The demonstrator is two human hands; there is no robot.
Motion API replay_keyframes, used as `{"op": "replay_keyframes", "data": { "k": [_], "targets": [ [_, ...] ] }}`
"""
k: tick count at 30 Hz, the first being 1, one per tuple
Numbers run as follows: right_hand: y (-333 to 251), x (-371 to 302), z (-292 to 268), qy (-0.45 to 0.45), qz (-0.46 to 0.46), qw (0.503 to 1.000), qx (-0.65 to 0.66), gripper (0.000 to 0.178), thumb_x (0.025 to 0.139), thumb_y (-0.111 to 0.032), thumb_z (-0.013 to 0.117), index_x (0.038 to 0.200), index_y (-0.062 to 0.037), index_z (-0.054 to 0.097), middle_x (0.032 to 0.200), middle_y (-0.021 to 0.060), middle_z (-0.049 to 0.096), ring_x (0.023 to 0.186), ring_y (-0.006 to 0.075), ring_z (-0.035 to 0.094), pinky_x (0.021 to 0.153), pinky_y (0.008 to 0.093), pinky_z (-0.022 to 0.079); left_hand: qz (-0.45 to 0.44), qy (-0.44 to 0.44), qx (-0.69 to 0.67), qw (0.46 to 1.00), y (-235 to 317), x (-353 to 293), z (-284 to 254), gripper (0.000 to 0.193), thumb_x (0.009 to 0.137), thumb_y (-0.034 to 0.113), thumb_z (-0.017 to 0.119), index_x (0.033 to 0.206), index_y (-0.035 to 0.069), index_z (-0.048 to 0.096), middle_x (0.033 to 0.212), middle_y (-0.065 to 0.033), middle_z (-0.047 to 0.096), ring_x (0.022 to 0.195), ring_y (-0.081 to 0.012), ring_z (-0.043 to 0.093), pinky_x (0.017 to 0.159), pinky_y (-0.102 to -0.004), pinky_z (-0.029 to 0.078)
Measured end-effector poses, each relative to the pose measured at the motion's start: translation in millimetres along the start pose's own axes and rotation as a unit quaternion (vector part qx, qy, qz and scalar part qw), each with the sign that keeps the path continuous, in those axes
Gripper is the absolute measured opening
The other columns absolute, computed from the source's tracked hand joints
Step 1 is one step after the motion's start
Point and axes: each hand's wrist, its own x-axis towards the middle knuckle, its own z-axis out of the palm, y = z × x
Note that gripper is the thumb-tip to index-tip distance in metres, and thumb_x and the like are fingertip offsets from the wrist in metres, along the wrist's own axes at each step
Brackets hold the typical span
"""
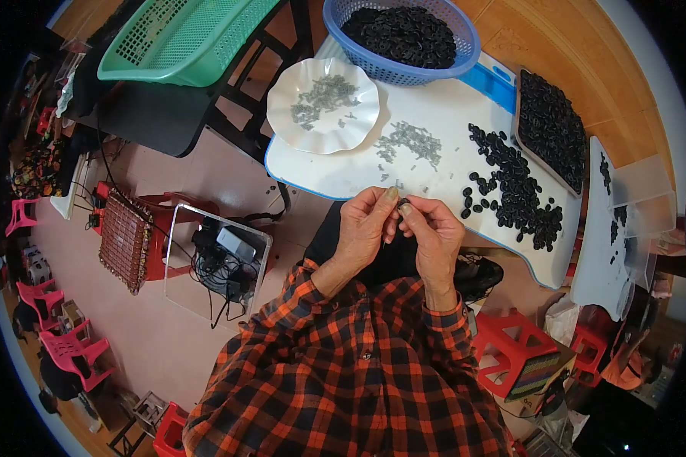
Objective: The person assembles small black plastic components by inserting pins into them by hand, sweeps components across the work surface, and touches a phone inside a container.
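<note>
Both my hands meet over the near edge of the white table (312, 171), fingertips almost touching. Between the thumb and fingers of my right hand (437, 236) is a small black oval piece (403, 202). My left hand (364, 227) is pinched closed right beside it; whatever its fingertips hold is too small and covered to make out. Just beyond the hands lies a loose pile of small clear pieces (410, 143). To the right spreads a heap of black oval pieces (514, 183). More clear pieces rest in a white wavy-rimmed plate (282, 122).
A blue-purple basket (404, 72) full of black pieces stands at the back. A tray of black pieces (550, 126) is at the right. Left are a green basket (194, 72) and a clear bin (177, 255) with cables. A red stool (503, 346) stands at lower right.
</note>
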Motion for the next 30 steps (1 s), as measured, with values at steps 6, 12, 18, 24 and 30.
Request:
{"op": "replay_keyframes", "data": {
  "k": [6, 12, 18, 24, 30],
  "targets": [
    [-1.3, 0.3, 0.0, 0.000, 0.009, 1.000, 0.002, 0.014, 0.084, -0.005, 0.065, 0.096, 0.0028, 0.064, 0.077, 0.0033, 0.064, 0.064, 0.0058, 0.056, 0.058, 0.0180, 0.045, 0.000, 0.010, 0.016, 1.000, 1.1, -0.7, 1.8, 0.025, 0.094, 0.023, 0.056, 0.083, 0.001, 0.057, 0.066, -0.0005, 0.055, 0.048, -0.0042, 0.047, 0.039, -0.0179, 0.037],
    [-3.0, -2.2, 2.1, 0.010, 0.001, 1.000, -0.027, 0.012, 0.084, -0.004, 0.065, 0.095, 0.0025, 0.064, 0.075, 0.0026, 0.064, 0.064, 0.0051, 0.055, 0.058, 0.0181, 0.045, 0.021, 0.007, 0.037, 0.999, 1.1, -2.2, 3.1, 0.024, 0.094, 0.022, 0.056, 0.083, 0.001, 0.057, 0.065, -0.0004, 0.055, 0.048, -0.0041, 0.047, 0.040, -0.0178, 0.037],
    [-1.5, -5.7, 7.2, 0.016, -0.074, 0.995, -0.072, 0.006, 0.085, -0.001, 0.063, 0.091, 0.0027, 0.062, 0.070, 0.0020, 0.062, 0.059, 0.0044, 0.055, 0.051, 0.0181, 0.044, 0.056, 0.007, 0.082, 0.995, -0.2, -5.2, 3.2, 0.022, 0.094, 0.021, 0.056, 0.085, 0.001, 0.057, 0.063, -0.0002, 0.054, 0.049, -0.0036, 0.048, 0.041, -0.0174, 0.039],
    [-4.9, -5.6, 7.4, 0.006, -0.131, 0.986, -0.101, 0.003, 0.086, 0.002, 0.061, 0.088, 0.0040, 0.060, 0.067, 0.0026, 0.060, 0.056, 0.0052, 0.054, 0.049, 0.0199, 0.045, 0.068, -0.017, 0.089, 0.994, -2.8, -6.7, 4.0, 0.020, 0.095, 0.018, 0.054, 0.086, 0.000, 0.056, 0.063, 0.0000, 0.054, 0.051, -0.0040, 0.048, 0.043, -0.0182, 0.041],
    [-17.0, -3.4, 7.6, -0.012, -0.042, 0.998, -0.055, 0.006, 0.088, 0.001, 0.058, 0.092, 0.0051, 0.060, 0.071, 0.0054, 0.061, 0.059, 0.0072, 0.055, 0.051, 0.0217, 0.046, 0.048, -0.055, 0.035, 0.997, 2.4, -4.5, -0.5, 0.017, 0.096, 0.016, 0.051, 0.097, 0.000, 0.055, 0.073, -0.0025, 0.056, 0.055, -0.0048, 0.051, 0.045, -0.0186, 0.043]
  ]
}}
